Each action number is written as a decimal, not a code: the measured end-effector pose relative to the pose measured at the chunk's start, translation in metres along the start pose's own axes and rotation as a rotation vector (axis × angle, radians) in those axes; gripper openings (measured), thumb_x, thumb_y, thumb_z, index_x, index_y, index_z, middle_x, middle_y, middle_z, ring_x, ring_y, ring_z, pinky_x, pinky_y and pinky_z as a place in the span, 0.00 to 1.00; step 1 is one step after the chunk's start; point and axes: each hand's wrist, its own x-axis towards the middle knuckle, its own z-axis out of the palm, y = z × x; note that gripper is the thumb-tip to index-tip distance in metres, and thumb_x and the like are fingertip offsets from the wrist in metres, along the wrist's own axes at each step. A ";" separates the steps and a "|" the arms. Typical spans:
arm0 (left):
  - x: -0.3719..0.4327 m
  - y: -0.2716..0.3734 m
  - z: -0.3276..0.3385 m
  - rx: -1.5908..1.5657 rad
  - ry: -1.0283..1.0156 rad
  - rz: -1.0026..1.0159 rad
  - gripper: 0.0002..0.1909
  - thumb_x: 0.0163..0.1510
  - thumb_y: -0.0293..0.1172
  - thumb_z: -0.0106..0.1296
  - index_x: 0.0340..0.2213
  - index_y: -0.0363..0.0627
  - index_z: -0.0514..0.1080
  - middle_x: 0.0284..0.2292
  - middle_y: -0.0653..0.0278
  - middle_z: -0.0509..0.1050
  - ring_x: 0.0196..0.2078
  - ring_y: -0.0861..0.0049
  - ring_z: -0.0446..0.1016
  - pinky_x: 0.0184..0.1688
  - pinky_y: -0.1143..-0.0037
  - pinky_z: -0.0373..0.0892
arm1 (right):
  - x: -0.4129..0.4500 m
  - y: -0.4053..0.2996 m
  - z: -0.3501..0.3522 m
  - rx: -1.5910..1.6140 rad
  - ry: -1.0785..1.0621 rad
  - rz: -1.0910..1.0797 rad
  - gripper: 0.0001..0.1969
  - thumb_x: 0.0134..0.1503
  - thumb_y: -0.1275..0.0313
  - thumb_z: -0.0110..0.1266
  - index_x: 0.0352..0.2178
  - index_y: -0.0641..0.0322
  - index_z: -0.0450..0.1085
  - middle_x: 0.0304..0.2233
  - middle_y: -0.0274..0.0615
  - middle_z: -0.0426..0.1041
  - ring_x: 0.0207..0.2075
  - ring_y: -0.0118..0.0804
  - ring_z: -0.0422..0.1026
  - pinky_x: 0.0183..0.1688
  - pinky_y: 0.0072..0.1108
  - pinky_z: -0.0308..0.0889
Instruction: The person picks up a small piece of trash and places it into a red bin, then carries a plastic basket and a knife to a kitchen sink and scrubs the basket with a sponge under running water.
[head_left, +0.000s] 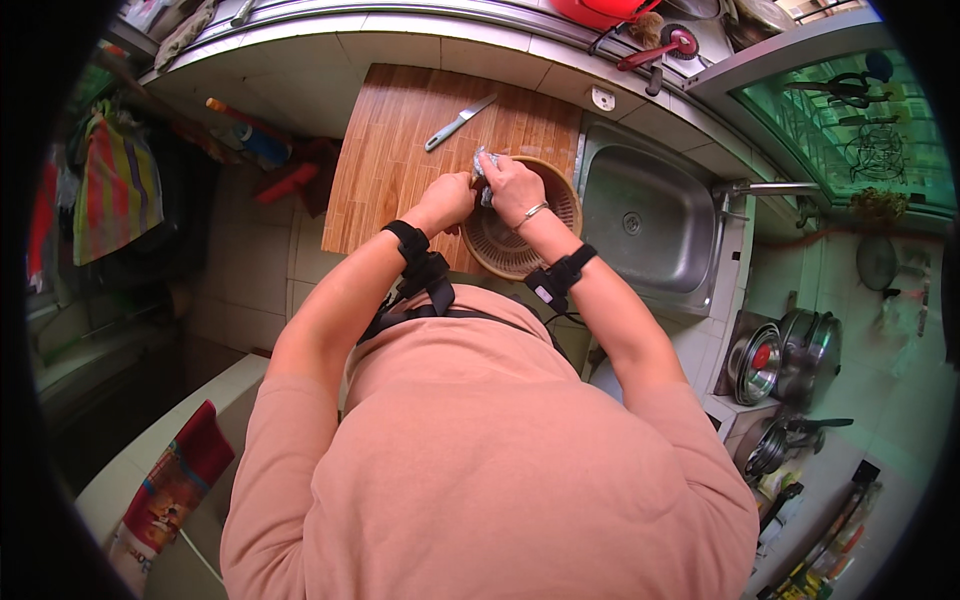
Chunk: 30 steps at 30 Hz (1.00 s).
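Note:
A round brown plastic basket (571, 217) with slotted sides rests at the right edge of a wooden board (397, 150). My left hand (448, 201) has its fingers curled at the basket's left rim and appears to grip it; the fingertips are partly hidden. Pinched in my right hand (516, 189) is a crumpled, silvery-white piece of thin material (482, 159), pressed against that same rim. Whether it is foil, plastic or a cloth cannot be made out. Beyond both hands, a knife (459, 123) with a pale handle lies flat on the board.
Right of the board is a stainless steel sink (649, 217) with a faucet (769, 189). A tiled wall and window ledge run behind. Metal bowls (757, 364) and pans (765, 446) stand farther right. A striped bag (120, 191) hangs at left.

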 end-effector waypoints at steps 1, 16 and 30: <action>0.002 -0.002 0.002 0.006 0.019 0.010 0.10 0.54 0.29 0.39 0.32 0.32 0.64 0.17 0.52 0.71 0.13 0.69 0.71 0.13 0.74 0.69 | 0.002 -0.002 0.004 -0.027 -0.019 0.039 0.16 0.43 0.75 0.48 0.37 0.55 0.66 0.26 0.40 0.69 0.28 0.39 0.71 0.27 0.27 0.68; 0.004 -0.002 0.006 -0.029 0.091 -0.012 0.09 0.52 0.27 0.40 0.29 0.33 0.66 0.19 0.50 0.72 0.15 0.65 0.73 0.16 0.71 0.70 | 0.002 0.045 -0.008 -0.192 -0.227 0.497 0.11 0.43 0.71 0.48 0.31 0.60 0.68 0.30 0.47 0.71 0.30 0.46 0.73 0.32 0.31 0.69; -0.005 -0.005 0.005 -0.118 -0.042 -0.090 0.12 0.52 0.25 0.34 0.35 0.27 0.62 0.18 0.44 0.71 0.16 0.61 0.74 0.14 0.71 0.71 | -0.029 0.056 -0.030 -0.163 -0.268 0.672 0.09 0.45 0.72 0.46 0.29 0.62 0.69 0.29 0.51 0.72 0.32 0.51 0.72 0.35 0.34 0.68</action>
